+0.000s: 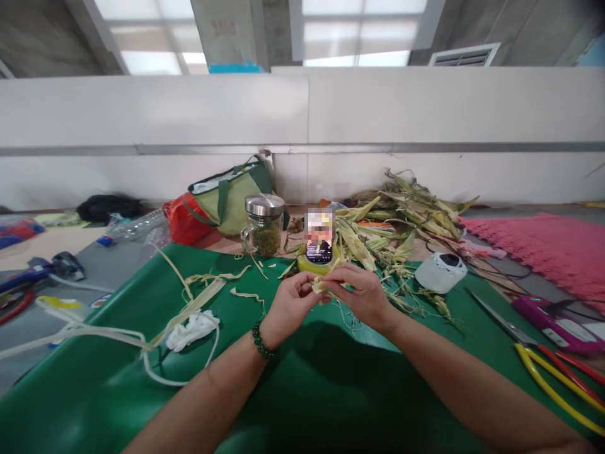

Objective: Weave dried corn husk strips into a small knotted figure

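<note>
Both my hands meet above the green mat [359, 403], pinching a small pale piece of corn husk [319, 286] between them. My left hand [295, 302], with a dark green bead bracelet at the wrist, closes thumb and fingers on its left side. From the right, my right hand [359, 293] grips the same husk with its fingertips. Just beyond them a phone [319, 236] leans upright in a yellow-green holder [308, 263]. Loose husk strips [203, 299] lie on the mat to the left. My fingers partly cover the held piece.
A glass jar [265, 233] with a metal lid stands behind. Husks are heaped [406, 208] at the back right. Scissors [529, 347], pliers with red handles [567, 362] and a cut white container [440, 273] lie right; white cord [142, 340] curls left.
</note>
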`<state>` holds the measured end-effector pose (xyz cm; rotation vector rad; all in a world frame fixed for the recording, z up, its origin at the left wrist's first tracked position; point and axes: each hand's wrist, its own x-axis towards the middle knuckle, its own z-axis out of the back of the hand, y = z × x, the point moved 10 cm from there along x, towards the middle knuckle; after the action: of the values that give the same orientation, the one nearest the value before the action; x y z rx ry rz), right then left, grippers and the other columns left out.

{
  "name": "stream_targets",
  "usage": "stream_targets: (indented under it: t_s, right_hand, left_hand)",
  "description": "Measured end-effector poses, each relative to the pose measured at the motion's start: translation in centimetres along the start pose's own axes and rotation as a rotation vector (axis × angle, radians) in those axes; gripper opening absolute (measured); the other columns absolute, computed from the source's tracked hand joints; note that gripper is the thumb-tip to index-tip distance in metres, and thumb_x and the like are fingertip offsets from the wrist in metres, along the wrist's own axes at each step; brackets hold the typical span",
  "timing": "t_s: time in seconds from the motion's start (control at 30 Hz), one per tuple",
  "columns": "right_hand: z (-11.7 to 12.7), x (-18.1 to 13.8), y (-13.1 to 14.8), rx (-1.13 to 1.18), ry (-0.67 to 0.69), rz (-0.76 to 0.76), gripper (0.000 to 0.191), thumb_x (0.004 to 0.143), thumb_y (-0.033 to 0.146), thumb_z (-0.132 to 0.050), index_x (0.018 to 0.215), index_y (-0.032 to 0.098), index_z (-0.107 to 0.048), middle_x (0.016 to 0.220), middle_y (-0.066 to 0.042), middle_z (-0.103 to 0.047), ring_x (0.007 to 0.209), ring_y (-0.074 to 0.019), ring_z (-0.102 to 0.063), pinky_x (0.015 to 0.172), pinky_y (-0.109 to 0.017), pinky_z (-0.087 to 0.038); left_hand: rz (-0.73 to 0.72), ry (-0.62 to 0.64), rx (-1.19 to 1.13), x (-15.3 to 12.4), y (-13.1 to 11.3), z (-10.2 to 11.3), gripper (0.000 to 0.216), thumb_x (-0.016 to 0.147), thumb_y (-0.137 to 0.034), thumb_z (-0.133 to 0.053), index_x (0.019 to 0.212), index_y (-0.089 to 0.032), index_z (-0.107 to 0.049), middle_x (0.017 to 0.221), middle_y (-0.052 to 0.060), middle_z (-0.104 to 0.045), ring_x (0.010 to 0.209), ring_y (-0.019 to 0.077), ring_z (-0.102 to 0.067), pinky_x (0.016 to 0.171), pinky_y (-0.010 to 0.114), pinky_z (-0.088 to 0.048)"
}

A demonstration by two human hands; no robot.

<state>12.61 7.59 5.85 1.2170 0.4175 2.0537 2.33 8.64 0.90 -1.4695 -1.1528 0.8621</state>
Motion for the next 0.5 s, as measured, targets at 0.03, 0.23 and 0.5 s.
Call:
stream_targets:
  t_s: [0.03, 0.23, 0.5]
  right_hand:
    - [0.0, 0.0, -0.4, -0.004, -0.010, -0.035, 0.012, 0.084, 0.029, -0.058, 0.077, 0.023, -0.066, 0.075, -0.003, -0.064, 0.068, -0.0162, -0.060, 0.063, -0.028, -0.049]
    - [-0.5, -0.1, -3.1, 0.199, 0.010, -0.299, 0.014, 0.078, 0.030, -0.060, 0.068, 0.021, -0.057, 0.063, 0.000, -0.059, 0.057, -0.0134, -0.055, 0.054, -0.026, -0.046]
    - [0.2, 0.2, -1.0, 0.264, 0.008, -0.218, 0.030, 0.063, 0.038, -0.078, 0.073, 0.021, -0.054, 0.075, -0.001, -0.060, 0.071, -0.0167, -0.058, 0.066, -0.030, -0.049]
  left_hand:
    - [-0.006, -0.001, 0.010, 0.0, 0.0, 0.0, 0.036, 0.058, -0.037, -0.081, 0.078, -0.013, -0.064, 0.067, 0.001, -0.067, 0.062, 0.0128, -0.063, 0.067, 0.027, -0.053]
    - [-0.026, -0.028, 0.064, 0.0, -0.2, 0.4, 0.028, 0.063, -0.032, -0.079, 0.078, -0.014, -0.064, 0.063, 0.001, -0.069, 0.064, 0.0153, -0.066, 0.064, 0.025, -0.050]
    - [-0.068, -0.075, -0.007, 0.1, -1.0, 1.0, 0.030, 0.061, -0.032, -0.079, 0.081, -0.014, -0.066, 0.073, 0.003, -0.071, 0.068, 0.0146, -0.065, 0.065, 0.023, -0.050]
